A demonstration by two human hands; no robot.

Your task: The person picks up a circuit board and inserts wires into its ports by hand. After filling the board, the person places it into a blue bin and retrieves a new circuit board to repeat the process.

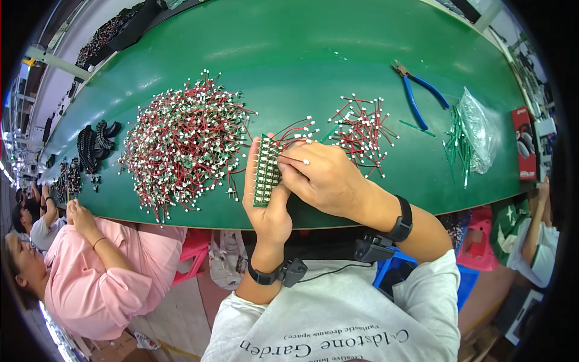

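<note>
My left hand (271, 222) is closed round a narrow green circuit board panel (266, 175), held upright over the table's near side. Rows of small white connectors cover its face, and thin pins stick out along its left edge. Several red and black wires with white plugs fan out from its upper right. My right hand (332, 181) is pinched at the panel's right edge, on a short wire lead (294, 159) whose white plug pokes out past the fingers. The fingertips partly hide where that lead meets the board.
On the green table (289, 66), a big heap of wire leads (184, 145) lies left and a smaller pile (365, 130) right. Beyond are blue-handled cutters (416, 99), green strips (458, 148), a plastic bag (480, 136) and a red box (523, 145). A co-worker in pink (108, 271) sits left.
</note>
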